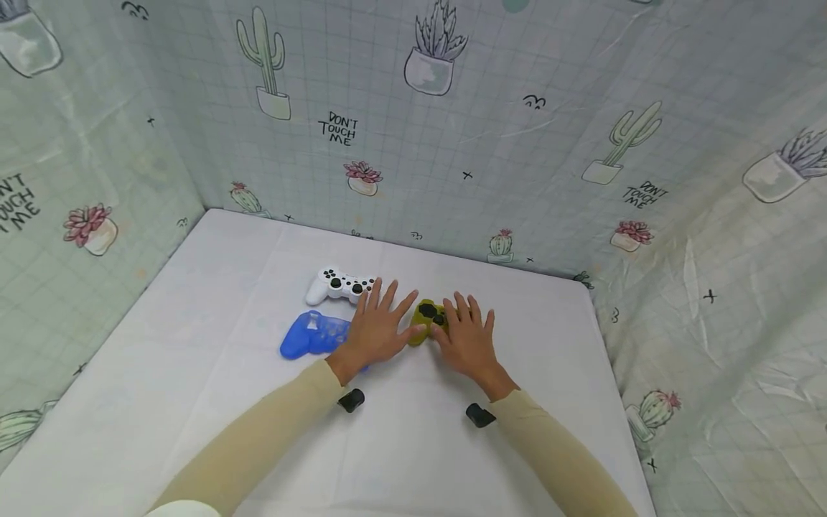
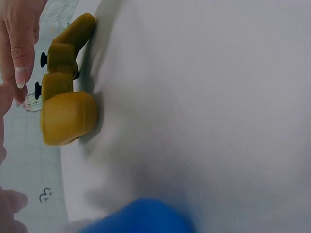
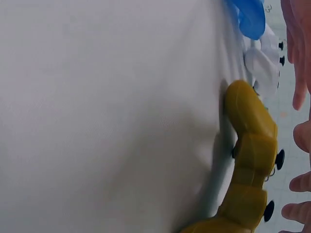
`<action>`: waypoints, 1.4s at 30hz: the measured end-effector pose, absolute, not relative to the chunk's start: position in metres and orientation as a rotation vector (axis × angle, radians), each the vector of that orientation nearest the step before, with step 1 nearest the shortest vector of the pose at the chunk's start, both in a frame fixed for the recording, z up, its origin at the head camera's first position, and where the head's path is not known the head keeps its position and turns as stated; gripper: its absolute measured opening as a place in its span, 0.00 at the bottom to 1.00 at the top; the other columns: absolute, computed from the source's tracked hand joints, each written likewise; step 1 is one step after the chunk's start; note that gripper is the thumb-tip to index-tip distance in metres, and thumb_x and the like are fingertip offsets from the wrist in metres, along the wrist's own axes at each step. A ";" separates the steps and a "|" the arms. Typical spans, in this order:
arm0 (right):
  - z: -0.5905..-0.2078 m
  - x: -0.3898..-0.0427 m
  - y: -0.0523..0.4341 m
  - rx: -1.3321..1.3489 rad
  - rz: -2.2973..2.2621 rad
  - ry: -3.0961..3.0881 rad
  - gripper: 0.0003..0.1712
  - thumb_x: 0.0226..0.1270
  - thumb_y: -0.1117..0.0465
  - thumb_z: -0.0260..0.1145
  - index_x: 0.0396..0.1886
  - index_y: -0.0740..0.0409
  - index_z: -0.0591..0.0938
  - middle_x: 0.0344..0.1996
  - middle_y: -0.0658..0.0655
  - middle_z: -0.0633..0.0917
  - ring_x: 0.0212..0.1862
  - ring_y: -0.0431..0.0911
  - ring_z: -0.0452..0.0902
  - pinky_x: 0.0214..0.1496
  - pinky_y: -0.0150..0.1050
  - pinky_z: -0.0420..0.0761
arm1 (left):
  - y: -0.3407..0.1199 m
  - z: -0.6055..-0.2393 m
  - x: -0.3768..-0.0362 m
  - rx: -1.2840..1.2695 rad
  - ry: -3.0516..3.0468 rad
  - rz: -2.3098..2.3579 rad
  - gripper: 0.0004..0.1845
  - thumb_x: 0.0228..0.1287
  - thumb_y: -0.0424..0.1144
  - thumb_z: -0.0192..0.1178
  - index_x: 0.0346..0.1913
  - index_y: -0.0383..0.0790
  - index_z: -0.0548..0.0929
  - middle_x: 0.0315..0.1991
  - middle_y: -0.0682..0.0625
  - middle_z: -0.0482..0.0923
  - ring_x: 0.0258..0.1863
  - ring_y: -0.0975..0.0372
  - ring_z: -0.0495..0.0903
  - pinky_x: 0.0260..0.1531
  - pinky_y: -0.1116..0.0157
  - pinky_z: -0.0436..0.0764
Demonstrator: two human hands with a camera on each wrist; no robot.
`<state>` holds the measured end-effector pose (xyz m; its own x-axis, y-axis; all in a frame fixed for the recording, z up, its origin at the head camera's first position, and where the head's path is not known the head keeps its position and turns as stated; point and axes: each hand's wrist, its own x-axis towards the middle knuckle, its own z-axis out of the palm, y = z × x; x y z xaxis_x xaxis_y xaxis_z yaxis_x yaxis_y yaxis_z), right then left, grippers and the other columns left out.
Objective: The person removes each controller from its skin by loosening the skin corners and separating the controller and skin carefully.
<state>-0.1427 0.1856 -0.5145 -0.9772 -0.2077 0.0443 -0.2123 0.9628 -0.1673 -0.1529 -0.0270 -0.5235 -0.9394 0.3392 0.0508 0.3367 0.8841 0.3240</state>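
Observation:
A yellow game controller (image 1: 418, 334) with black sticks lies on the white table between and under my two hands. My left hand (image 1: 377, 332), fingers spread straight, hovers palm down left of it and partly covers a blue game controller (image 1: 309, 339). Behind that, a white game controller (image 1: 337, 284) with black sticks reaches under my left fingertips. My right hand (image 1: 468, 343), also flat with spread fingers, hides the right part of the yellow controller. In both wrist views the yellow controller (image 2: 68, 116) (image 3: 250, 155) sits on the cloth, fingers apart from it.
White cloth (image 1: 213, 301) covers the table. Patterned curtains (image 1: 420, 158) with cactus prints stand along the back and both sides. Black wrist-worn pieces (image 1: 352, 401) show below each wrist. A white rounded thing (image 1: 184, 509) shows at the bottom edge.

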 end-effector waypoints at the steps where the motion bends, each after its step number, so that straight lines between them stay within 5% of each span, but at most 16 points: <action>1: -0.515 -0.143 0.188 0.319 0.280 -3.092 0.39 0.82 0.38 0.49 0.82 0.53 0.62 0.84 0.62 0.57 0.85 0.64 0.46 0.79 0.78 0.45 | -0.025 -0.525 -0.154 0.550 3.031 0.525 0.41 0.75 0.71 0.42 0.84 0.62 0.52 0.86 0.41 0.44 0.85 0.39 0.35 0.83 0.38 0.43; 16: -0.525 -0.151 0.227 0.221 0.438 -3.134 0.38 0.83 0.42 0.50 0.82 0.58 0.61 0.82 0.67 0.58 0.83 0.67 0.49 0.77 0.80 0.46 | 0.002 -0.536 -0.167 0.574 2.818 0.822 0.46 0.76 0.68 0.47 0.85 0.44 0.50 0.83 0.33 0.50 0.85 0.41 0.48 0.83 0.47 0.54; 25: -0.525 -0.158 0.240 0.150 0.646 -3.188 0.39 0.84 0.43 0.48 0.83 0.61 0.58 0.80 0.69 0.62 0.80 0.66 0.59 0.80 0.69 0.57 | 0.013 -0.535 -0.173 0.470 2.682 1.108 0.46 0.78 0.62 0.51 0.83 0.36 0.52 0.78 0.33 0.65 0.76 0.43 0.68 0.77 0.49 0.68; 30: -0.524 -0.158 0.244 0.123 0.824 -3.205 0.39 0.85 0.44 0.48 0.83 0.61 0.57 0.79 0.69 0.66 0.79 0.64 0.63 0.80 0.63 0.63 | 0.016 -0.534 -0.176 0.417 2.639 1.186 0.45 0.77 0.59 0.54 0.83 0.34 0.53 0.76 0.33 0.68 0.74 0.44 0.72 0.76 0.50 0.70; 42: -0.528 -0.160 0.250 0.172 0.991 -3.172 0.46 0.72 0.55 0.70 0.83 0.58 0.59 0.74 0.68 0.73 0.72 0.61 0.73 0.75 0.59 0.72 | 0.011 -0.533 -0.179 0.437 2.623 1.261 0.42 0.67 0.39 0.70 0.78 0.31 0.63 0.69 0.34 0.77 0.65 0.48 0.80 0.71 0.52 0.75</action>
<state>-0.1599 0.2502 -0.5282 -0.9774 -0.1530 -0.1461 -0.0426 0.8188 -0.5725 -0.1785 0.0114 -0.5327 -0.9366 0.3469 -0.0501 0.1776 0.5928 0.7856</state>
